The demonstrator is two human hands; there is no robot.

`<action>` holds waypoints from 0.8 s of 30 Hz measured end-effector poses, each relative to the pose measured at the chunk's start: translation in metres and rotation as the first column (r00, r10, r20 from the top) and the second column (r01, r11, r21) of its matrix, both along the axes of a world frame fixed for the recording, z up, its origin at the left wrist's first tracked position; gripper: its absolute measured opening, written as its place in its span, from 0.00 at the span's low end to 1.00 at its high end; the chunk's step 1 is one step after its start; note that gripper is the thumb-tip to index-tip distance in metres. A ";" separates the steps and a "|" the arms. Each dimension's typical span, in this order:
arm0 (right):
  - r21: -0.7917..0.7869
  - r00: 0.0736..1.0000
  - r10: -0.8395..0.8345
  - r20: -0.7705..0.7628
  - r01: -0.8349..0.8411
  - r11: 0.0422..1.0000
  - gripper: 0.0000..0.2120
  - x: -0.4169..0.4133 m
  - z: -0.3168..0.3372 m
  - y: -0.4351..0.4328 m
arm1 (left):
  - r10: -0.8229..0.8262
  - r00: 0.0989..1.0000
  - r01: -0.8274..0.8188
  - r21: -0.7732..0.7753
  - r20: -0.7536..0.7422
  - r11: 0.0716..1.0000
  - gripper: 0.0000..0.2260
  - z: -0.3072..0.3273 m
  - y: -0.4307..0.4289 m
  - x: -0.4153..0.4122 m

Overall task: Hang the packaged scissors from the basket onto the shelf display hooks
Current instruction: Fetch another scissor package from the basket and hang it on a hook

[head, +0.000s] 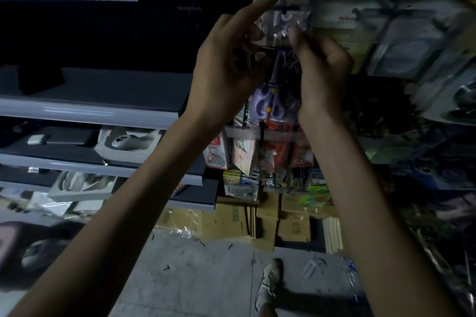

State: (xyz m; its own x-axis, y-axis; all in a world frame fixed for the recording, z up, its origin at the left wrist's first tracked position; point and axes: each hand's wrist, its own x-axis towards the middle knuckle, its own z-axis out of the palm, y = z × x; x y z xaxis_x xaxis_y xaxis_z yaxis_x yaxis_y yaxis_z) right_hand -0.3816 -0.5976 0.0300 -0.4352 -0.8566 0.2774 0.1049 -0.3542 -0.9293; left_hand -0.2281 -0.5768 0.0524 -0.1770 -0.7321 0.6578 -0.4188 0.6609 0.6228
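Observation:
A clear packet with purple-handled scissors [284, 11] is held up in front of the dark shelf display. My right hand [322, 67] pinches the packet's right side. My left hand [229, 67] is at its left edge, index finger stretched up to the packet's top corner, the other fingers curled near a dark hook tip [266, 48]. Just below hangs another purple scissors packet [270, 103] on the display. The basket is out of view.
Grey shelves [90, 110] with boxed goods run along the left. Packaged goods [401, 41] hang at the right, more packets [257, 154] hang below. Cardboard boxes [257, 221] stand on the floor, and my shoe [268, 283] is on the concrete.

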 end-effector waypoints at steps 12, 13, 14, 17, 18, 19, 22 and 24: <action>0.002 0.998 -0.062 -0.015 0.062 0.998 0.07 0.002 -0.002 -0.012 | 0.074 0.991 -0.060 -0.117 0.116 0.991 0.32 -0.006 -0.001 0.002; 0.000 0.998 -0.059 -0.011 0.059 0.998 0.06 0.002 -0.003 -0.013 | 0.072 0.991 -0.059 -0.121 0.111 0.991 0.31 -0.007 -0.001 0.001; -0.003 0.998 -0.057 -0.005 0.057 0.998 0.05 0.002 -0.003 -0.013 | 0.067 0.992 -0.055 -0.121 0.104 0.991 0.31 -0.008 -0.002 0.001; 0.005 0.998 -0.062 0.008 0.062 0.998 0.06 0.001 -0.004 -0.015 | 0.050 0.997 -0.044 -0.100 0.058 0.994 0.29 -0.015 -0.001 0.000; 0.011 0.998 -0.060 0.013 0.060 0.998 0.06 0.001 -0.005 -0.015 | 0.049 0.998 -0.046 -0.088 0.030 0.995 0.27 -0.018 -0.001 -0.001; 0.017 0.998 -0.059 0.022 0.059 0.998 0.06 0.001 -0.005 -0.015 | 0.043 0.999 -0.043 -0.072 -0.003 0.996 0.25 -0.023 -0.001 -0.001; 0.023 0.998 -0.041 0.047 0.040 0.999 0.06 0.000 -0.003 -0.014 | 0.020 0.998 -0.022 -0.025 -0.066 0.999 0.22 -0.035 -0.002 -0.002; 0.027 0.998 -0.019 0.059 0.018 0.999 0.07 0.000 -0.002 -0.012 | 0.026 0.995 -0.025 0.005 -0.099 1.000 0.21 -0.043 -0.002 -0.004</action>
State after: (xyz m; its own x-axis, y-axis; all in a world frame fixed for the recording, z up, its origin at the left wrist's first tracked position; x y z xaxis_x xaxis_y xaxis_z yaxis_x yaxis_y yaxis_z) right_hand -0.3820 -0.6097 0.0284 -0.4661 -0.8549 0.2277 0.1534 -0.3316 -0.9309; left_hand -0.2318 -0.5783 0.0094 -0.0925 -0.7382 0.6682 -0.3717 0.6482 0.6646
